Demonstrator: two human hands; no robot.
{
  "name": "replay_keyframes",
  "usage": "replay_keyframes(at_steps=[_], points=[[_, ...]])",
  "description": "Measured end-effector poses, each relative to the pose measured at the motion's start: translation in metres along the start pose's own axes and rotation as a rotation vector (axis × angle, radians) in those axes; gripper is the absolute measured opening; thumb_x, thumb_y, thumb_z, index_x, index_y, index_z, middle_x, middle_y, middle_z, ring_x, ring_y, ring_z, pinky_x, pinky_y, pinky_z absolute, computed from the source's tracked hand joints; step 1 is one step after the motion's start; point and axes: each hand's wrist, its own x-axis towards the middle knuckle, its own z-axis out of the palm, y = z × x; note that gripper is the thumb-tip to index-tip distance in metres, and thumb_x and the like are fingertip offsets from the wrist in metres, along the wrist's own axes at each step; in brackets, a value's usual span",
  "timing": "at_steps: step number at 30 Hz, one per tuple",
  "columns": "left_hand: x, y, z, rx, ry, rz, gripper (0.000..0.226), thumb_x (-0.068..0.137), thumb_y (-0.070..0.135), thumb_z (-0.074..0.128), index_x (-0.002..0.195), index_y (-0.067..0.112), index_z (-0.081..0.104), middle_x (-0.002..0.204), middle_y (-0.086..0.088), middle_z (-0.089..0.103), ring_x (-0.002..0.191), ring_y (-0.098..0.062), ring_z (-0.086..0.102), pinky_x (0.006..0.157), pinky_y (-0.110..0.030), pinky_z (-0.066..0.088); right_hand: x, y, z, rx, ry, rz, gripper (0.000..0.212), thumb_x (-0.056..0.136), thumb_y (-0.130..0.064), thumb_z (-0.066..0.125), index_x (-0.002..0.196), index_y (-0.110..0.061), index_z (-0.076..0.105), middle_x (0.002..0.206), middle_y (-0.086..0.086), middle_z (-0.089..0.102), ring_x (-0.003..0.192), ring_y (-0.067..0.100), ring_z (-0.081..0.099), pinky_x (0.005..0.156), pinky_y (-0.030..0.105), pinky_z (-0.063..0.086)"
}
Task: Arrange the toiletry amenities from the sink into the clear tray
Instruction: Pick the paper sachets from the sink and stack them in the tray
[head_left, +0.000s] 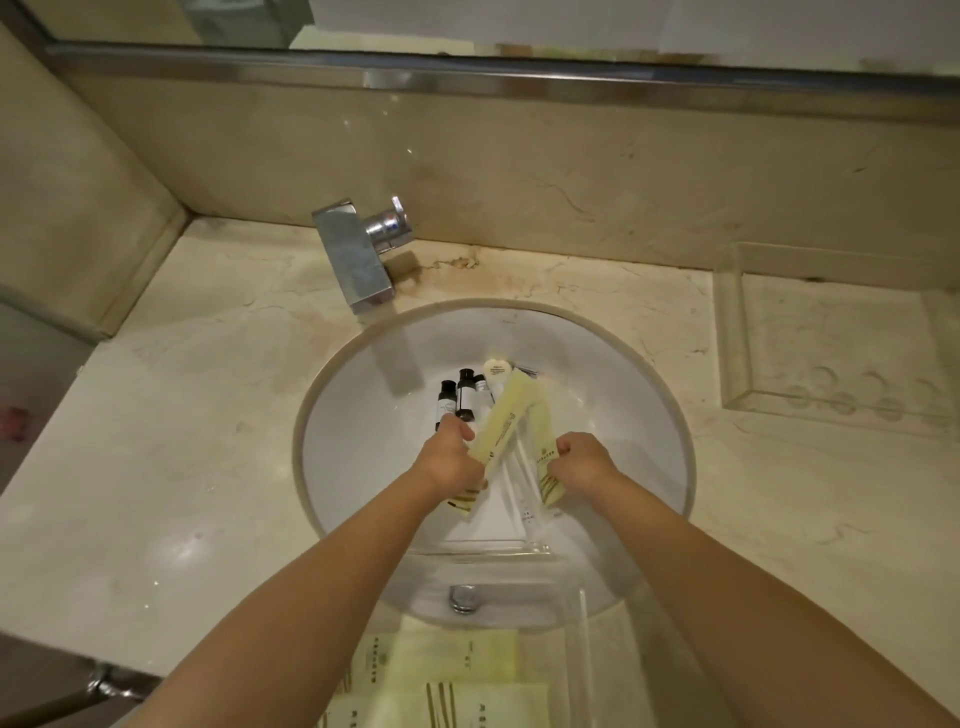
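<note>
Both of my hands reach into the white sink. My left hand grips a long pale-yellow packet that slants up to the right. A second yellow packet is gripped by my right hand. Under them lie clear-wrapped slim items. Further back in the basin are two small dark bottles and a heart-shaped white soap. A clear tray sits at the sink's near edge and holds flat yellow packets.
A chrome faucet overhangs the back of the basin. A second clear tray with round recesses stands on the marble counter at the right. A chrome knob shows at the sink's front. A mirror ledge runs along the back wall.
</note>
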Motion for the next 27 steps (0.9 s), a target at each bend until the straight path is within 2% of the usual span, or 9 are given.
replay_keyframes(at_steps=[3,6,9,12,15,17,19,23,27], points=[[-0.014,-0.002,-0.013,-0.126,-0.008,0.006,0.024,0.085,-0.001,0.049,0.097,0.018,0.04,0.097,-0.009,0.063,0.094,-0.026,0.071,0.077,-0.041,0.057,-0.013,-0.006,-0.003,0.211,-0.008,-0.014,0.015,0.085,0.004,0.046,0.081,-0.003,0.058,0.075,0.006,0.054,0.064,0.019,0.05,0.056,0.028,0.038],[-0.031,-0.004,-0.025,-0.203,-0.042,0.025,0.026,0.089,0.001,0.042,0.11,0.014,0.036,0.099,-0.009,0.07,0.088,-0.023,0.072,0.071,-0.037,0.052,-0.033,-0.018,-0.004,0.452,0.015,-0.057,0.02,0.09,0.002,0.047,0.078,-0.012,0.053,0.072,0.006,0.055,0.057,0.016,0.048,0.051,0.026,0.037],[-0.049,-0.004,-0.036,-0.256,-0.087,0.035,0.022,0.088,0.001,0.042,0.102,0.016,0.037,0.101,-0.017,0.067,0.07,-0.021,0.071,0.062,-0.032,0.049,-0.053,-0.029,-0.004,0.616,0.03,-0.109,0.011,0.092,-0.002,0.049,0.087,-0.01,0.054,0.079,0.011,0.057,0.055,0.014,0.049,0.051,0.027,0.039],[-0.068,-0.001,-0.046,-0.367,-0.069,0.061,0.008,0.091,0.009,0.04,0.087,0.015,0.037,0.08,-0.01,0.051,0.056,-0.018,0.053,0.058,-0.032,0.045,-0.076,-0.039,-0.001,0.713,0.009,-0.141,0.009,0.091,0.0,0.051,0.094,-0.007,0.056,0.083,0.012,0.059,0.054,0.014,0.052,0.049,0.026,0.04],[-0.089,0.0,-0.055,-0.365,-0.075,0.113,0.014,0.083,0.019,0.04,0.071,0.015,0.036,0.063,-0.003,0.039,0.054,-0.016,0.033,0.054,-0.029,0.029,-0.103,-0.048,0.007,0.77,-0.062,-0.177,0.017,0.088,0.003,0.051,0.103,-0.001,0.058,0.085,0.015,0.063,0.053,0.014,0.056,0.044,0.023,0.04],[-0.099,-0.002,-0.059,-0.293,-0.035,0.184,0.017,0.083,0.008,0.038,0.069,0.016,0.037,0.064,-0.004,0.037,0.054,-0.016,0.03,0.05,-0.028,0.024,-0.121,-0.05,0.015,0.76,-0.119,-0.206,0.024,0.086,0.004,0.051,0.108,0.001,0.059,0.09,0.015,0.066,0.057,0.015,0.058,0.046,0.022,0.04],[-0.107,-0.007,-0.063,-0.242,0.007,0.245,0.022,0.087,-0.004,0.04,0.079,0.016,0.043,0.07,-0.003,0.043,0.058,-0.016,0.039,0.049,-0.027,0.031,-0.139,-0.052,0.023,0.735,-0.171,-0.239,0.028,0.084,0.005,0.051,0.11,0.0,0.061,0.094,0.014,0.069,0.062,0.016,0.059,0.049,0.023,0.041],[-0.123,-0.018,-0.068,-0.265,-0.04,0.309,0.028,0.088,-0.003,0.058,0.109,0.014,0.048,0.076,-0.001,0.051,0.064,-0.016,0.052,0.057,-0.028,0.044,-0.164,-0.054,0.036,0.715,-0.212,-0.278,0.028,0.086,0.005,0.054,0.113,0.001,0.061,0.103,0.019,0.07,0.072,0.02,0.063,0.053,0.023,0.046],[-0.137,-0.021,-0.074,-0.346,-0.157,0.294,0.024,0.091,-0.004,0.048,0.103,0.01,0.063,0.082,-0.007,0.06,0.068,-0.018,0.058,0.057,-0.028,0.047,-0.176,-0.055,0.048,0.717,-0.137,-0.268,0.023,0.088,0.001,0.057,0.111,0.002,0.06,0.101,0.019,0.068,0.067,0.019,0.062,0.057,0.022,0.053]])
